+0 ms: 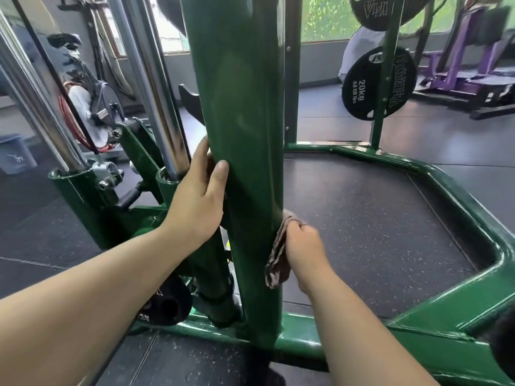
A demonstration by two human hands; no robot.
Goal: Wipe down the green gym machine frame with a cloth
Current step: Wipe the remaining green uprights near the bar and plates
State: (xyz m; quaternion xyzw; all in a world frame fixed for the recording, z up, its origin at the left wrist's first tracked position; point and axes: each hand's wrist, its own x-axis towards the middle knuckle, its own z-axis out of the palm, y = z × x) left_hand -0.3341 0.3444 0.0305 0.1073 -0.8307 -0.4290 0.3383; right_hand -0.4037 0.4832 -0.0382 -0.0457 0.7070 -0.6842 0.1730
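Observation:
A thick green upright post (242, 107) of the gym machine frame fills the middle of the head view and meets a green base rail (303, 330) at the floor. My left hand (199, 193) grips the post's left side, thumb across its front. My right hand (303, 247) holds a brown striped cloth (277, 254) pressed against the post's lower right edge. The cloth hangs bunched between my fingers and the post.
The green base tube (457, 196) bends around a black rubber mat on the right. Chrome guide rods (156, 87) and a pulley stand left of the post. Black weight plates (376, 82) hang on a green rack behind. Purple machines (468, 68) stand far right.

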